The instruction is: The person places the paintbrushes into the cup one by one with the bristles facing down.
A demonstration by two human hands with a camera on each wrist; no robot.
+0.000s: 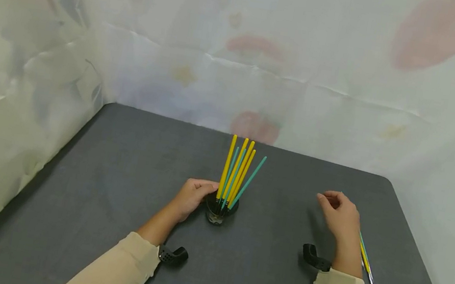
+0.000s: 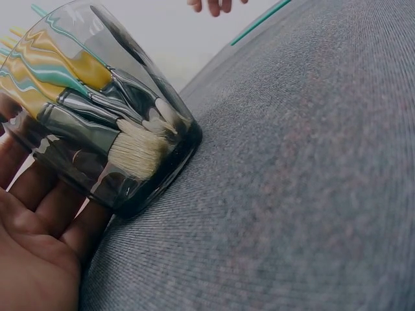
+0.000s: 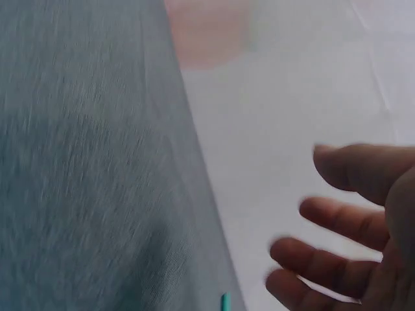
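A small dark glass cup stands mid-table with several yellow and teal paintbrushes in it, handles up. My left hand holds the cup from its left side; in the left wrist view the cup rests against my fingers, bristles showing through the glass. My right hand hovers to the right above the table, fingers loosely curled and holding nothing; the right wrist view shows those fingers apart and empty. Loose brushes lie on the table beside my right wrist.
The dark grey table is walled on the left, back and right by pale patterned cloth. Black wrist camera mounts sit at both cuffs.
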